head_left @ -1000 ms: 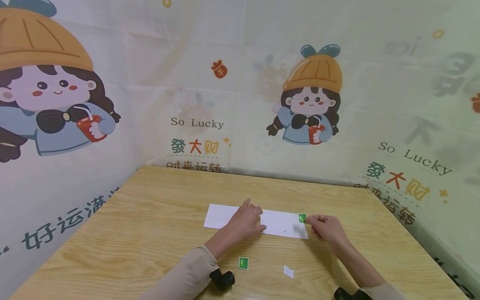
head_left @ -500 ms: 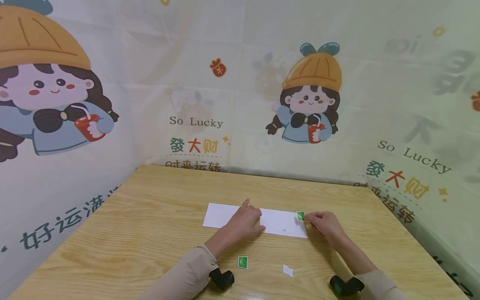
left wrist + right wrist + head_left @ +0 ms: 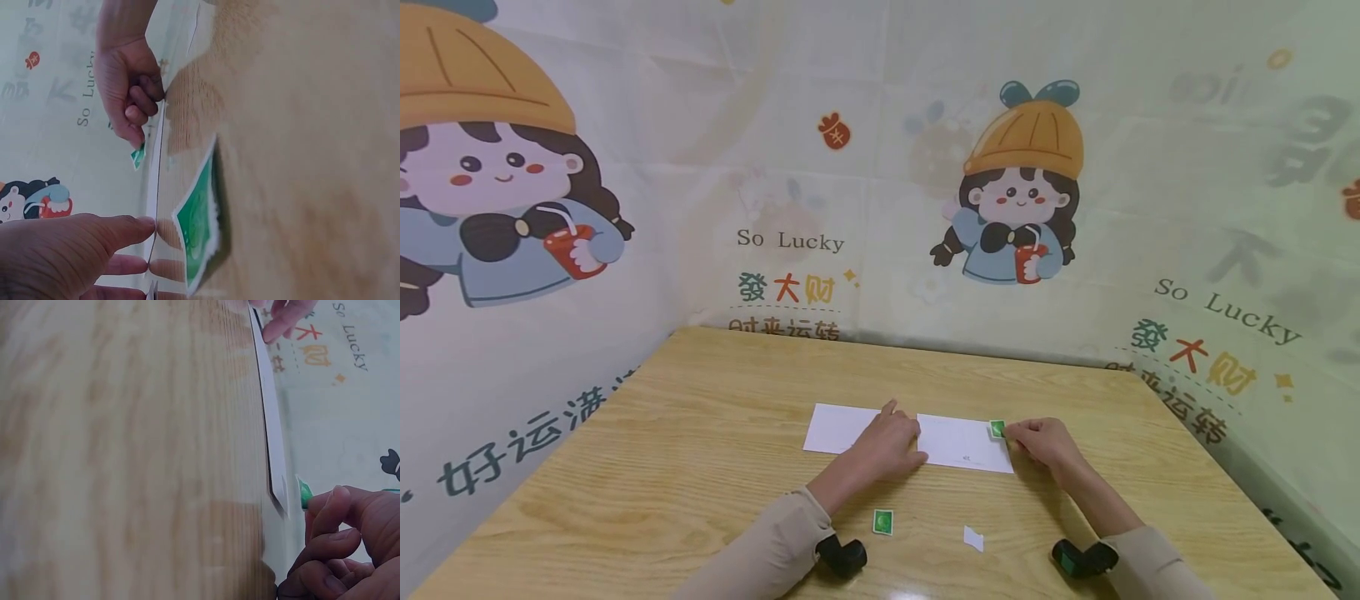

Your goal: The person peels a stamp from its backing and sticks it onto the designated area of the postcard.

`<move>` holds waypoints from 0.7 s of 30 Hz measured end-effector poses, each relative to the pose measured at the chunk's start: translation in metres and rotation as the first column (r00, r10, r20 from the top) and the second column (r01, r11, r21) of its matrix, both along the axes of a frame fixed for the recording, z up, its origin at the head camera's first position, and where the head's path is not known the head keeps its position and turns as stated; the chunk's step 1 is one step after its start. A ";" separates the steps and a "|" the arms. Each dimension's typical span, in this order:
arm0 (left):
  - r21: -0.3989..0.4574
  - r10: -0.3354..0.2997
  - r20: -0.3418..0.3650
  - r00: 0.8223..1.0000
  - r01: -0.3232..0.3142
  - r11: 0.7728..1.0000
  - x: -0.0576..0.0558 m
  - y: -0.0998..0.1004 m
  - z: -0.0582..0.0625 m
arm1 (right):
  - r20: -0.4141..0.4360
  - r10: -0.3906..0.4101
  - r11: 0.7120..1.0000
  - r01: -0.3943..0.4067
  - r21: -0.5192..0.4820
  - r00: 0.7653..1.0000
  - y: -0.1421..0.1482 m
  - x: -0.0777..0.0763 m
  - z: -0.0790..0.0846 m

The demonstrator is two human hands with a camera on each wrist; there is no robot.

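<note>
A long white envelope point(image 3: 966, 442) lies flat on the wooden table, small print near its lower right. My left hand point(image 3: 886, 443) rests across its middle, fingers extended; in the left wrist view its thumb and fingertips touch the paper. Between thumb and forefinger, my right hand point(image 3: 1047, 443) pinches a green postage stamp point(image 3: 997, 429) by its right edge. That stamp overlaps the envelope's upper right corner in the head view, while the right wrist view has it raised off the paper. A second green stamp point(image 3: 883, 522) with a white border lies on the table below my left hand.
A small scrap of white paper point(image 3: 973, 538) lies to the right of the loose stamp. The wooden table point(image 3: 715, 375) reaches back to a printed cloth backdrop point(image 3: 880, 250). Black wrist cameras point(image 3: 1082, 558) sit at both sleeves.
My right hand has shifted slightly left and away from me, taking the pinched stamp further over the envelope's upper right corner. The left hand holds its place on the envelope.
</note>
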State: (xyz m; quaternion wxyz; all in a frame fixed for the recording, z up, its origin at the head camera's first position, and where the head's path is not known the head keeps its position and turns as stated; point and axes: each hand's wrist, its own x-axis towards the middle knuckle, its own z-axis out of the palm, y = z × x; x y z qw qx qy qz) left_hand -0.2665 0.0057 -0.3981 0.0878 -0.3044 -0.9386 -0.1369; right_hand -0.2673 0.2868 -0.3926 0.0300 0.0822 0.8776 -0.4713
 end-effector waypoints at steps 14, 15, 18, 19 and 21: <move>0.026 0.013 0.034 0.999 -0.014 1.000 0.001 0.000 -0.001 | 0.000 0.000 1.000 0.000 -0.003 1.000 -0.005 0.000 -0.002; 0.026 0.013 0.037 0.999 -0.014 1.000 0.001 0.000 -0.001 | 0.001 0.000 1.000 0.000 -0.003 1.000 -0.005 -0.001 -0.002; 0.027 0.011 0.038 0.999 -0.012 1.000 0.002 -0.001 -0.001 | 0.000 0.000 1.000 0.000 -0.003 1.000 -0.005 -0.001 -0.002; 0.026 0.010 0.037 0.999 -0.011 1.000 0.002 -0.001 -0.001 | 0.000 -0.003 1.000 0.003 -0.002 1.000 -0.005 -0.002 -0.002; 0.028 0.009 0.034 0.999 -0.010 1.000 0.002 0.000 -0.001 | 0.003 -0.008 1.000 0.008 0.006 1.000 -0.006 -0.002 -0.003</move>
